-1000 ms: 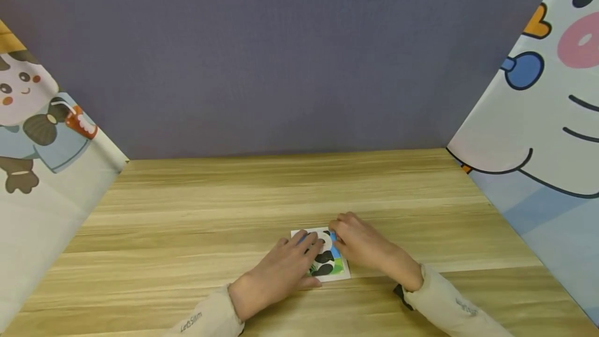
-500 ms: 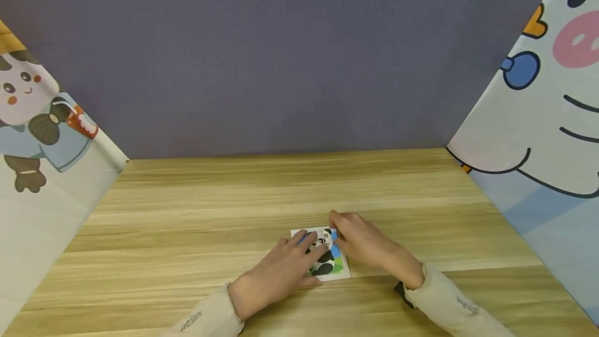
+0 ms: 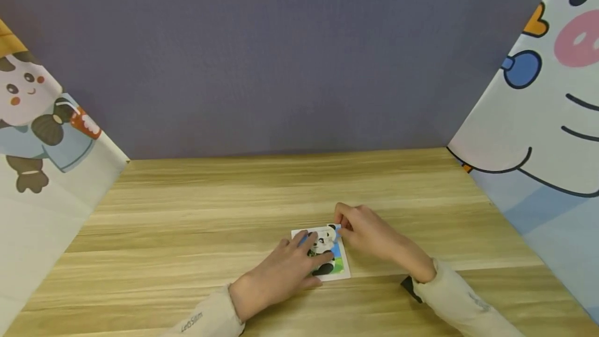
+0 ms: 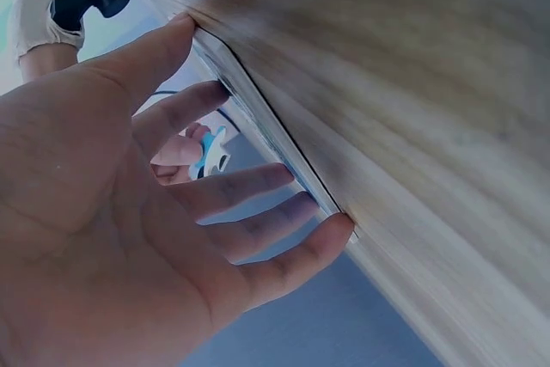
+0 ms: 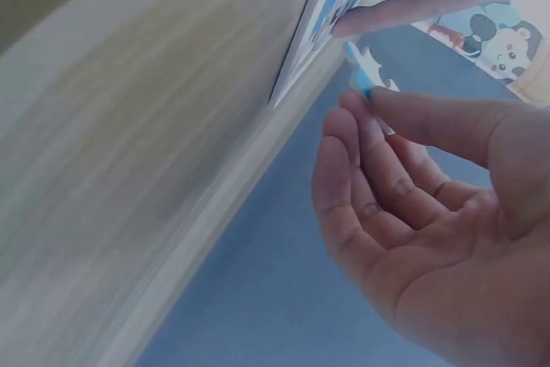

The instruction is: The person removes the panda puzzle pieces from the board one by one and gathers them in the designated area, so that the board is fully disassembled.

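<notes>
A flat, square panda jigsaw puzzle (image 3: 339, 265) with a white border lies on the wooden table. My left hand (image 3: 284, 270) rests across its left part, fingers spread and fairly straight. In the left wrist view the thumb and little fingertip reach the edge of the puzzle board (image 4: 266, 119). Between thumb and fingers, my right hand (image 3: 369, 234) pinches a small blue-and-white puzzle piece (image 5: 368, 75), raised over the board's upper right corner. Part of the panda picture is hidden under the left hand.
The wooden table (image 3: 210, 207) stretches out around the puzzle. A grey panel (image 3: 290, 66) stands behind it, and cartoon-printed panels flank it at the left (image 3: 61, 212) and right (image 3: 510, 118). A dark wrist device (image 3: 411, 289) sits under the right sleeve.
My right hand has lifted slightly up and to the right, bringing the puzzle piece off the board's upper right corner. A left finger has shifted a little right; the board stays nearly still.
</notes>
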